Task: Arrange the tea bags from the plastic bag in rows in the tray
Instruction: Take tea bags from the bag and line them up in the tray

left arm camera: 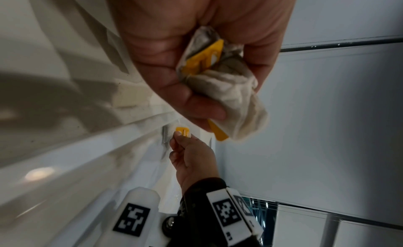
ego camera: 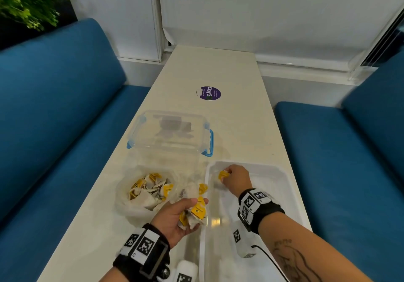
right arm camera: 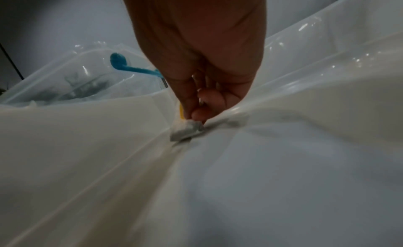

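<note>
The tea bags are small, crumpled, off-white paper pouches with bright yellow tags. Most lie heaped in the clear, wrinkled plastic bag [ego camera: 131, 196], open on the cream table [ego camera: 218, 69] at about 9 o'clock from the tray [ego camera: 282, 172]. The left hand [ego camera: 175, 216], at 7 o'clock from the tray's far corner, is curled around a bunch of tea bags [ego camera: 195, 215]; in its wrist view the paper looks soft and creased. The right hand [ego camera: 237, 180] pinches a single tea bag [ego camera: 223, 175] by its tag, lowering the pouch against the tray floor in the far left corner. The tray is a glossy, translucent white rectangle with rounded corners. At 11 o'clock from it lies a clear lidded box [ego camera: 168, 133] with blue clips.
</note>
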A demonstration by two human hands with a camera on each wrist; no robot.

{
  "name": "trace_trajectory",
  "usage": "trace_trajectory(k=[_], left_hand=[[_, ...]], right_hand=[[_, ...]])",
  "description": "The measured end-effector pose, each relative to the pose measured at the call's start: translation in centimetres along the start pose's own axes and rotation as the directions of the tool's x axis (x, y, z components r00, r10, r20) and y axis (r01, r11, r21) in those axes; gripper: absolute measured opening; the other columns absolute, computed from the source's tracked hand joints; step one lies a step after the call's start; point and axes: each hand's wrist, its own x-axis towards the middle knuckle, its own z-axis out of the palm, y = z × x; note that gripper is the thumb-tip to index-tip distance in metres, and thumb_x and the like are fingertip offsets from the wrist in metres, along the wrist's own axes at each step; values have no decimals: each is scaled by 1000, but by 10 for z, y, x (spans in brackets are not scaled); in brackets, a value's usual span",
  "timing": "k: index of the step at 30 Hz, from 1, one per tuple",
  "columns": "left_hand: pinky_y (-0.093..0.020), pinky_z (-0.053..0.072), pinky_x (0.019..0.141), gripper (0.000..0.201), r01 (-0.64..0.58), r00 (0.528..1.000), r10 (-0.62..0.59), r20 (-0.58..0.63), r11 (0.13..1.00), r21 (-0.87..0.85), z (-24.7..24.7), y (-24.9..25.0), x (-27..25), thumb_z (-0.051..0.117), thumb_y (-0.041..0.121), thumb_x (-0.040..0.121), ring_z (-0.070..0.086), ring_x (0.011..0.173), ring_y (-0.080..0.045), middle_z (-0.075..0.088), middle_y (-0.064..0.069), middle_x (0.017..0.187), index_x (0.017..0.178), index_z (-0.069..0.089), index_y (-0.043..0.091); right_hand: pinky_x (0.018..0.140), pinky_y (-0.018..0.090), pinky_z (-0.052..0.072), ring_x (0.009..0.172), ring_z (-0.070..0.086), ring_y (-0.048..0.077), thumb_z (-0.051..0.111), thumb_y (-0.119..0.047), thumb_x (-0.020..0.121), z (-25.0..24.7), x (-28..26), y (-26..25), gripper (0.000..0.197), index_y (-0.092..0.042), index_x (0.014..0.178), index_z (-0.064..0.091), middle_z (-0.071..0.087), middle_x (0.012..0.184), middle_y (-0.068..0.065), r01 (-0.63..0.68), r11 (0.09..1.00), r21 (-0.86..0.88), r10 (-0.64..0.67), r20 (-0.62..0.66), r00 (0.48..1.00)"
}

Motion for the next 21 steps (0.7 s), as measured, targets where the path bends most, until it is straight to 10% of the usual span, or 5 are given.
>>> trace_trajectory(k=[6, 17, 21], left_hand=[[-22, 50, 43, 35, -9, 1000, 9, 16, 1000, 4, 0, 0, 2, 61, 12, 66, 66, 53, -16, 74, -10, 85, 101, 61, 7], [-20, 50, 44, 37, -4, 999, 3, 39, 1000, 25, -1, 4, 6, 60, 14, 67, 68, 56, -16, 74, -9, 83, 102, 62, 4], [-19, 48, 44, 33, 15, 998, -17, 63, 999, 42, 3, 8, 5, 59, 16, 66, 66, 55, -14, 75, -8, 84, 97, 64, 4]], right_hand=[[66, 26, 42, 76, 52, 17, 62, -1, 80, 11, -1, 2, 14, -11, 85, 54, 51, 72, -6, -48, 969, 243, 72, -92, 993], [58, 14, 38, 66, 47, 13, 66, 3, 76, -9, -15, -1, 26, -14, 77, 46, 49, 74, -3, 65, 926, 372, 22, -224, 974], [47, 15, 39, 68, 55, 12, 65, 3, 77, -49, -44, -22, 23, -19, 74, 59, 65, 83, 3, 126, 882, 454, -205, 129, 970]])
